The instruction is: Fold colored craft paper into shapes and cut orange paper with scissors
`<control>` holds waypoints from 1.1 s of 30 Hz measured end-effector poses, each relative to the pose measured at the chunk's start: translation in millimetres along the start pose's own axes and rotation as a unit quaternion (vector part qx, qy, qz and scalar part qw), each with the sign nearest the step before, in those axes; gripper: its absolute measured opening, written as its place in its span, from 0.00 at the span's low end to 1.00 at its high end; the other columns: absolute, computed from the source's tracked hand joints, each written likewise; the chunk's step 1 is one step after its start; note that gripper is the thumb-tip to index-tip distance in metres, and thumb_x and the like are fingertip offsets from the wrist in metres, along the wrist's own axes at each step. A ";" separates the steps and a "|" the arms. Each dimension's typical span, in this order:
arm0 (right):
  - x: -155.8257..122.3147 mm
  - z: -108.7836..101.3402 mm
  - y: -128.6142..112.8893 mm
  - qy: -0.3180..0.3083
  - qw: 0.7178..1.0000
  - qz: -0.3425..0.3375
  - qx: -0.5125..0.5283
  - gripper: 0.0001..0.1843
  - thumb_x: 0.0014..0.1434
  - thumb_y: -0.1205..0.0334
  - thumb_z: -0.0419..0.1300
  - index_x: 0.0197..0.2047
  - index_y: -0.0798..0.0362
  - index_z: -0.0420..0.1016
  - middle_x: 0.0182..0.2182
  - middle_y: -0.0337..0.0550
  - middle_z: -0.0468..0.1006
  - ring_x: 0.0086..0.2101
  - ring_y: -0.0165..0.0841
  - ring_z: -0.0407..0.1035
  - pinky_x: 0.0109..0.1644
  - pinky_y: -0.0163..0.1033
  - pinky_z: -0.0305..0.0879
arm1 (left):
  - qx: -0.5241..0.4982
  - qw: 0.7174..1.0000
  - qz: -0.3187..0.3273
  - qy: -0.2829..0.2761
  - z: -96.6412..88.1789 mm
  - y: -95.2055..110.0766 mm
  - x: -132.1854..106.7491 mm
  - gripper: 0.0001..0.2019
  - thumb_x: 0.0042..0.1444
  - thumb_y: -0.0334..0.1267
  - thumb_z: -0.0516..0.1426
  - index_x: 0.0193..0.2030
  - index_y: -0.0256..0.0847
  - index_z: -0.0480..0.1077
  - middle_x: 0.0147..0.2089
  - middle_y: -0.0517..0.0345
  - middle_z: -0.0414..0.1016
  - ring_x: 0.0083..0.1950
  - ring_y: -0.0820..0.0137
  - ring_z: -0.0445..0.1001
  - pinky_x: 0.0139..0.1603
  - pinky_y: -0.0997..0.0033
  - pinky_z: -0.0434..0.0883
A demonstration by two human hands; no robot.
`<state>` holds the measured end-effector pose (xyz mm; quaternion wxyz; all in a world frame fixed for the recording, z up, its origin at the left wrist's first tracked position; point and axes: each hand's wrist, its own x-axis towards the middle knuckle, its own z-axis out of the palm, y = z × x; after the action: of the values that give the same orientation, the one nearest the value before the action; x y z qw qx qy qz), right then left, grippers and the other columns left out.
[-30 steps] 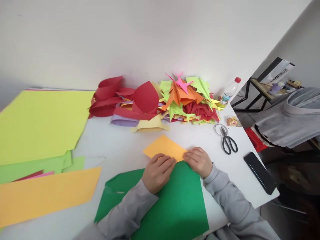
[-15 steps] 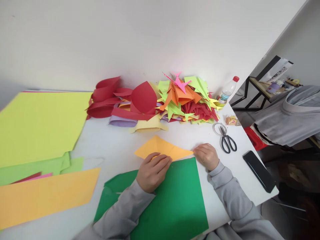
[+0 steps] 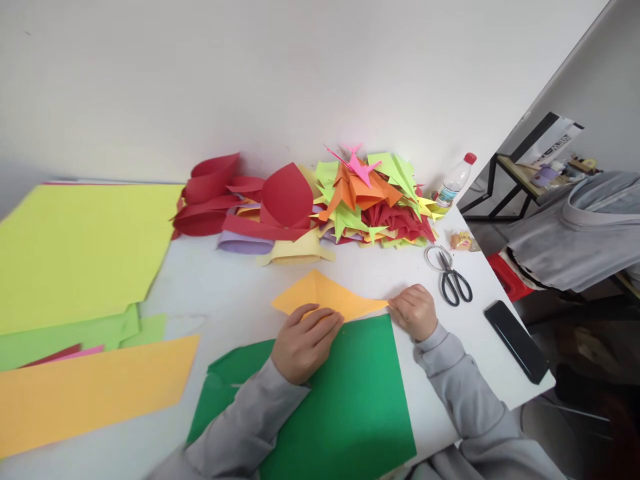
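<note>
A folded orange paper [image 3: 320, 291], kite-like in outline with creases, lies just beyond a dark green sheet [image 3: 350, 393]. My left hand [image 3: 306, 343] holds its near edge, fingers together over the paper and the thumb hidden. At the paper's right end my right hand [image 3: 414, 312] pinches the narrow point, which looks slightly bent and lifted.
Piled origami [image 3: 370, 197] and curled red paper [image 3: 287, 197] stand against the wall. Large yellow sheets [image 3: 85, 253] and an orange strip [image 3: 100, 387] lie left. Scissors [image 3: 455, 283], a phone [image 3: 516, 341], a wrapped snack [image 3: 463, 240] and a bottle [image 3: 453, 183] are right.
The right point of the orange paper has narrowed and curled between my right fingers. My left hand stays nearly in place.
</note>
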<state>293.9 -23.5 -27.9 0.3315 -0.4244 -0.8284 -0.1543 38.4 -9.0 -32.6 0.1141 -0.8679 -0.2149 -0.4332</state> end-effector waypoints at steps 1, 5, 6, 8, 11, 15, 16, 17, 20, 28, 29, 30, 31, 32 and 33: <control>-0.4 0.2 0.9 0.000 1.000 0.001 0.004 0.15 0.63 0.68 0.57 0.24 0.54 0.72 0.19 0.39 0.75 0.25 0.30 0.67 0.33 0.39 0.58 | -0.001 1.000 0.001 0.001 -0.3 -0.5 -0.2 0.09 0.58 0.23 0.54 0.41 0.36 0.72 0.35 0.56 0.82 0.37 0.67 0.78 0.45 0.59 0.70; -3.4 -0.3 10.1 0.009 1.000 0.015 0.020 0.14 0.65 0.66 0.56 0.27 0.53 0.74 0.22 0.40 0.78 0.27 0.30 0.70 0.34 0.38 0.60 | 0.002 1.000 0.007 0.008 -4.6 -5.1 -0.6 0.10 0.58 0.23 0.53 0.42 0.37 0.72 0.35 0.56 0.82 0.38 0.67 0.78 0.45 0.60 0.71; -4.0 -1.0 12.5 0.014 0.999 0.027 0.023 0.13 0.64 0.66 0.57 0.28 0.53 0.75 0.23 0.41 0.78 0.27 0.30 0.70 0.34 0.38 0.61 | 0.005 1.000 0.006 0.012 -6.2 -6.4 -0.7 0.10 0.58 0.23 0.54 0.42 0.37 0.72 0.35 0.55 0.82 0.38 0.68 0.78 0.45 0.61 0.71; -4.0 -3.2 14.3 0.026 0.997 0.057 0.036 0.12 0.64 0.66 0.57 0.28 0.53 0.75 0.23 0.42 0.78 0.27 0.31 0.70 0.34 0.38 0.63 | 0.005 1.000 0.004 0.023 -8.9 -7.6 -0.8 0.09 0.58 0.23 0.54 0.42 0.37 0.72 0.35 0.54 0.82 0.38 0.67 0.78 0.45 0.61 0.71; 0.6 -8.7 5.5 0.034 0.992 0.097 0.071 0.09 0.65 0.65 0.55 0.35 0.54 0.75 0.27 0.44 0.79 0.30 0.31 0.72 0.35 0.38 0.67 | -0.012 0.999 0.015 0.028 -9.1 -5.0 -1.0 0.09 0.59 0.24 0.54 0.43 0.35 0.72 0.36 0.51 0.82 0.40 0.66 0.78 0.45 0.60 0.71; 10.5 -19.4 -19.1 0.032 0.987 0.091 0.131 0.13 0.65 0.65 0.51 0.47 0.56 0.73 0.40 0.49 0.80 0.42 0.37 0.72 0.45 0.46 0.69 | 0.004 1.000 0.023 -0.006 -4.2 0.5 -1.9 0.09 0.59 0.24 0.53 0.43 0.37 0.72 0.36 0.53 0.81 0.41 0.66 0.77 0.48 0.60 0.71; 12.4 -22.2 -24.4 0.029 0.988 0.066 0.139 0.14 0.63 0.65 0.50 0.48 0.56 0.73 0.41 0.50 0.80 0.43 0.39 0.72 0.46 0.48 0.68 | 0.012 1.000 0.024 -0.013 -3.2 0.9 -2.2 0.10 0.59 0.24 0.53 0.43 0.37 0.72 0.36 0.53 0.81 0.41 0.66 0.77 0.48 0.59 0.70; 13.9 -24.8 -28.8 0.029 0.989 0.039 0.138 0.14 0.62 0.66 0.51 0.48 0.56 0.73 0.41 0.50 0.80 0.43 0.40 0.71 0.45 0.49 0.67 | 0.020 0.999 0.026 -0.018 -2.7 0.9 -2.6 0.10 0.59 0.24 0.53 0.42 0.37 0.72 0.36 0.53 0.81 0.41 0.66 0.77 0.48 0.59 0.70; 16.6 -29.0 -36.9 0.038 0.992 -0.019 0.123 0.14 0.60 0.63 0.54 0.48 0.57 0.73 0.39 0.50 0.80 0.42 0.41 0.70 0.43 0.49 0.65 | 0.055 0.998 0.029 -0.033 -3.2 0.4 -2.3 0.08 0.58 0.24 0.54 0.40 0.35 0.73 0.35 0.52 0.80 0.41 0.65 0.77 0.48 0.58 0.71; 18.1 -11.3 -51.4 -0.029 0.994 -0.106 -0.021 0.07 0.62 0.70 0.56 0.41 0.53 0.75 0.37 0.42 0.81 0.41 0.35 0.70 0.50 0.46 0.61 | 0.048 0.997 0.050 -0.027 -1.7 15.1 0.7 0.07 0.57 0.25 0.54 0.38 0.33 0.74 0.35 0.50 0.80 0.42 0.62 0.76 0.49 0.56 0.71; 17.8 -9.8 -52.4 -0.030 0.993 -0.107 -0.026 0.08 0.63 0.70 0.55 0.41 0.53 0.75 0.37 0.42 0.81 0.42 0.35 0.70 0.51 0.46 0.61 | 0.041 0.998 0.050 -0.024 -0.9 16.6 -0.5 0.07 0.57 0.25 0.54 0.38 0.34 0.74 0.36 0.50 0.80 0.42 0.62 0.76 0.49 0.56 0.71; 17.4 -8.8 -53.3 -0.033 0.993 -0.104 -0.032 0.08 0.63 0.70 0.55 0.41 0.53 0.75 0.38 0.42 0.80 0.42 0.35 0.70 0.51 0.47 0.61 | 0.036 0.998 0.050 -0.023 -0.1 17.8 -1.9 0.08 0.57 0.25 0.54 0.39 0.34 0.74 0.36 0.50 0.80 0.43 0.62 0.76 0.50 0.56 0.71; 17.0 -8.1 -54.1 -0.035 0.994 -0.100 -0.037 0.08 0.63 0.69 0.55 0.41 0.53 0.75 0.38 0.43 0.80 0.42 0.36 0.69 0.51 0.48 0.60 | 0.034 0.998 0.050 -0.021 0.6 18.6 -3.3 0.08 0.57 0.25 0.54 0.39 0.35 0.73 0.36 0.50 0.80 0.43 0.63 0.76 0.50 0.56 0.71; 16.5 -7.6 -54.9 -0.036 0.994 -0.100 -0.040 0.07 0.63 0.68 0.56 0.42 0.54 0.76 0.38 0.44 0.80 0.42 0.36 0.69 0.52 0.48 0.60 | 0.034 0.998 0.050 -0.019 1.2 19.3 -4.5 0.08 0.57 0.25 0.54 0.39 0.35 0.73 0.36 0.50 0.80 0.43 0.63 0.76 0.50 0.56 0.70; 15.9 -7.0 -55.8 -0.036 0.993 -0.107 -0.039 0.07 0.63 0.68 0.56 0.42 0.54 0.76 0.39 0.44 0.80 0.42 0.36 0.69 0.52 0.49 0.61 | 0.034 0.998 0.052 -0.018 1.8 19.8 -5.3 0.08 0.57 0.25 0.54 0.39 0.36 0.73 0.36 0.50 0.80 0.43 0.63 0.76 0.50 0.56 0.70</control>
<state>245.3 -50.7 -10.4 0.2663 -0.3514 -0.8738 -0.2052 46.2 -27.3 -38.2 0.1615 -0.8809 -0.1862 -0.4040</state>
